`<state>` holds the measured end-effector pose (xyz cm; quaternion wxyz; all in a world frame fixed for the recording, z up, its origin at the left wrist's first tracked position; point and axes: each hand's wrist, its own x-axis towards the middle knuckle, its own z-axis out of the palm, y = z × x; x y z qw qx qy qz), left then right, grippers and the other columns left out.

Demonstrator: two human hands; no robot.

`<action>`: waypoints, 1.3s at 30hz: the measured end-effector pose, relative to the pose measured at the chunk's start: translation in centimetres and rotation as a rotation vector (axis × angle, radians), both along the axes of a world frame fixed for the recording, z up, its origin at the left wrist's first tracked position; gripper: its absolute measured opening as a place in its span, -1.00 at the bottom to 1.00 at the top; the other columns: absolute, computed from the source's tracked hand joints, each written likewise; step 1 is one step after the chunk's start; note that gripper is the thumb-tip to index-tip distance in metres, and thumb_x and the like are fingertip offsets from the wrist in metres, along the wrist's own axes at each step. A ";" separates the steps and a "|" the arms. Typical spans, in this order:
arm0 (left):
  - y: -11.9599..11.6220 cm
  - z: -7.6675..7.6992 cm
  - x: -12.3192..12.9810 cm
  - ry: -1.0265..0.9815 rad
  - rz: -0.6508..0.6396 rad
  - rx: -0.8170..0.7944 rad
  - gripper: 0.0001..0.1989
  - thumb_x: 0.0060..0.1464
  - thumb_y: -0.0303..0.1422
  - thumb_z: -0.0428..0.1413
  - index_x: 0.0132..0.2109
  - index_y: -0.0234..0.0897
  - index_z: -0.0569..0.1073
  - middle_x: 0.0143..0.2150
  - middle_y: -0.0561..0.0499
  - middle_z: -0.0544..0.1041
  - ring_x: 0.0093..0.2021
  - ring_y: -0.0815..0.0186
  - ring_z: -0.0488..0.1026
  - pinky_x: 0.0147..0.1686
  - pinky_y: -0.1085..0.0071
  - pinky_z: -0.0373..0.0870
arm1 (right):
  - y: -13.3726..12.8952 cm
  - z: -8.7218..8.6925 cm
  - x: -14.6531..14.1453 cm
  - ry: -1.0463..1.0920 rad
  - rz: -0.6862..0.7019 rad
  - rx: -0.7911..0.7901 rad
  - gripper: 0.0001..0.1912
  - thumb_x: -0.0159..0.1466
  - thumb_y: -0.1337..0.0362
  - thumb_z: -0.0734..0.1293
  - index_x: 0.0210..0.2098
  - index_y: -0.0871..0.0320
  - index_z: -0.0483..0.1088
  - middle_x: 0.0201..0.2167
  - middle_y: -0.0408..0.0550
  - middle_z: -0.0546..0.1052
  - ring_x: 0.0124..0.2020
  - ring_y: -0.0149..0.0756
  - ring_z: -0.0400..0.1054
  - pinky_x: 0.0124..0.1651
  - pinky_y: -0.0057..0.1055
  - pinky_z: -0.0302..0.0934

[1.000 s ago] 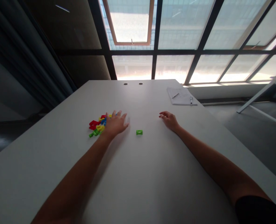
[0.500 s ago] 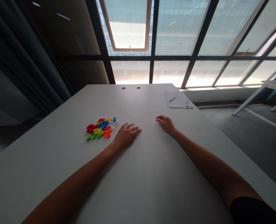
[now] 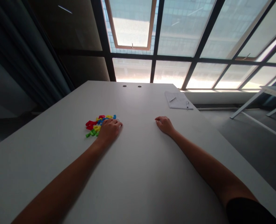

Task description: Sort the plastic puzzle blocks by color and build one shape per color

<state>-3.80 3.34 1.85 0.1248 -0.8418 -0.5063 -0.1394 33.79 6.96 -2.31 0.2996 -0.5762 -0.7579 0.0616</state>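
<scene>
- The pile of small glossy plastic pieces [image 3: 96, 127], in red, yellow, green, blue and white, lies on the left part of the white, smooth-topped counter [image 3: 138, 174].
- The left hand [image 3: 110, 129] is at the pile's right side and hides part of it; red and green pieces show to its left, yellow and blue ones beyond its knuckles, and a bit of white by its fingers.
- Its fingers are bent, palm down; whether they grasp a piece cannot be told.
- The right hand [image 3: 164, 125] rests on the counter, well apart from the pile, its fingers folded into a loose fist; its inside is hidden.
- Beyond the right hand, near the counter's right edge, lie white printed paper sheets [image 3: 178, 96] with two slim pens on them.
- Two round dark holes [image 3: 124, 86] sit near the far edge.
</scene>
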 end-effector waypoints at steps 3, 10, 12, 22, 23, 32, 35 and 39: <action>-0.4 0.0 1.2 -0.048 -0.037 0.002 -0.68 0.23 -0.49 0.06 -0.04 -0.20 0.68 -0.04 -0.18 0.67 0.11 -0.05 0.50 0.16 -0.06 0.37 | -0.2 -0.1 -0.2 -0.070 0.038 0.024 -0.77 0.41 0.31 0.31 -0.06 0.15 0.62 -0.07 0.05 0.68 0.02 -0.10 0.50 0.22 -0.19 0.28; -2.8 -1.3 5.2 -0.201 -0.260 -0.104 -0.52 0.41 -0.10 0.02 0.29 -0.22 0.54 0.28 -0.12 0.58 0.34 0.03 0.43 0.38 0.01 0.28 | -1.1 0.6 -0.8 -0.203 0.082 0.048 -0.77 0.43 0.34 0.30 -0.05 0.16 0.60 -0.04 0.09 0.65 0.05 -0.10 0.47 0.24 -0.19 0.28; -3.4 -2.1 5.6 -0.162 -0.329 -0.163 -0.36 0.40 0.06 0.01 0.41 -0.22 0.42 0.42 -0.15 0.44 0.44 -0.01 0.32 0.45 -0.04 0.18 | -1.8 0.8 -0.9 -0.213 0.118 0.051 -0.77 0.43 0.36 0.29 -0.05 0.16 0.59 -0.02 0.10 0.64 0.05 -0.11 0.48 0.24 -0.21 0.31; -3.6 -3.3 5.6 -0.073 -0.339 -0.306 -0.14 0.33 0.25 -0.04 0.52 -0.23 0.27 0.55 -0.21 0.21 0.54 -0.04 0.15 0.51 -0.05 0.05 | -9.6 0.3 -1.5 -0.105 0.269 0.122 -0.73 0.44 0.35 0.26 -0.02 0.09 0.60 0.07 0.05 0.67 0.16 -0.11 0.55 0.26 -0.13 0.43; -3.5 -3.3 5.6 -0.073 -0.337 -0.311 -0.14 0.33 0.25 -0.04 0.52 -0.22 0.26 0.55 -0.21 0.20 0.54 -0.04 0.14 0.51 -0.05 0.04 | -10.0 0.7 -1.8 -0.078 0.276 0.145 -0.72 0.45 0.34 0.25 -0.01 0.08 0.59 0.07 0.05 0.67 0.14 -0.14 0.57 0.24 -0.14 0.44; -3.5 -2.4 5.6 -0.058 -0.348 -0.342 -0.06 0.29 0.32 -0.07 0.54 -0.23 0.22 0.56 -0.22 0.18 0.55 -0.03 0.10 0.53 -0.03 -0.02 | -11.4 1.8 -4.0 -0.395 0.361 -0.082 0.02 0.44 -0.31 0.19 0.54 0.40 0.05 0.56 0.39 -0.01 0.60 0.19 -0.25 0.57 0.19 -0.18; -3.4 -2.0 5.6 -0.050 -0.371 -0.282 -0.01 0.28 0.34 -0.09 0.57 -0.25 0.15 0.58 -0.24 0.12 0.58 -0.04 0.03 0.54 -0.05 -0.11 | -11.5 1.3 -4.1 -0.453 0.374 -0.197 0.11 0.41 -0.41 0.10 0.56 0.40 0.00 0.56 0.40 -0.03 0.60 0.18 -0.23 0.59 0.14 -0.24; -3.4 -2.6 5.6 -0.002 -0.384 -0.321 0.01 0.28 0.35 -0.12 0.58 -0.27 0.11 0.58 -0.28 0.09 0.58 -0.07 0.03 0.53 -0.07 -0.10 | -11.3 1.2 -4.1 -0.439 0.363 -0.190 0.12 0.40 -0.44 0.08 0.56 0.36 0.01 0.56 0.36 -0.02 0.60 0.16 -0.20 0.59 0.11 -0.25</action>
